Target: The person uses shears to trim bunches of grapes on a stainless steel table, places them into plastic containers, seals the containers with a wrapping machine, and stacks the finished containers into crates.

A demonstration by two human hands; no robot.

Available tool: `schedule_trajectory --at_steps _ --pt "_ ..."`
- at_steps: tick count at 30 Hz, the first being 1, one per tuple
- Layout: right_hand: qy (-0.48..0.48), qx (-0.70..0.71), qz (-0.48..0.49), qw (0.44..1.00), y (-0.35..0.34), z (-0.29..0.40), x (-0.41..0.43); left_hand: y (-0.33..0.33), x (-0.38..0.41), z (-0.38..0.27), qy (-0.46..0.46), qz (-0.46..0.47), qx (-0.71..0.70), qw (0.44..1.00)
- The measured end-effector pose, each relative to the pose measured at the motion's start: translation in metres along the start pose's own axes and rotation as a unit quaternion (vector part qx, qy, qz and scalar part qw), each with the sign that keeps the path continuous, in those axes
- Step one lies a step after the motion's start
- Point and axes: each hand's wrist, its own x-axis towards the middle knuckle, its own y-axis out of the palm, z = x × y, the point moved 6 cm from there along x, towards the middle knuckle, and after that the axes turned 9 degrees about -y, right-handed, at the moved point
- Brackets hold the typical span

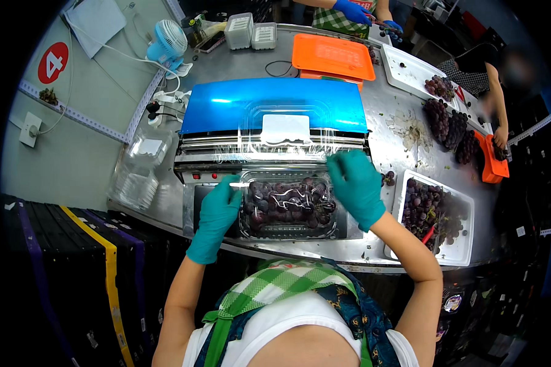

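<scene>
Dark grapes point(287, 202) fill a clear plastic clamshell box point(289, 231) on the flat front plate of a film wrapping machine point(275, 105) with a blue cover. Behind the grapes the box's raised lid point(252, 124), with a white label point(285, 128), rests over the machine's rollers. My left hand point(218, 211), in a teal glove, is at the box's left edge by a small white strip point(238, 185); whether it grips the strip is unclear. At the right corner of the lid and box is my right hand point(356, 186), also gloved, its fingers bent; its grip cannot be made out.
A white tray of loose grapes point(470, 229) with red-handled snips point(428, 234) stands at the right. Empty clamshells point(140, 169) lie left of the machine. An orange tray point(333, 55), a blue fan point(167, 43) and grape bunches point(445, 128) are farther back. Two co-workers handle grapes beyond.
</scene>
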Motion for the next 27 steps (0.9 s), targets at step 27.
schedule_trajectory --at_steps 27 --pt "0.386 0.331 0.161 0.846 0.027 -0.005 -0.163 0.038 -0.085 0.047 -0.232 0.321 -0.434 0.809"
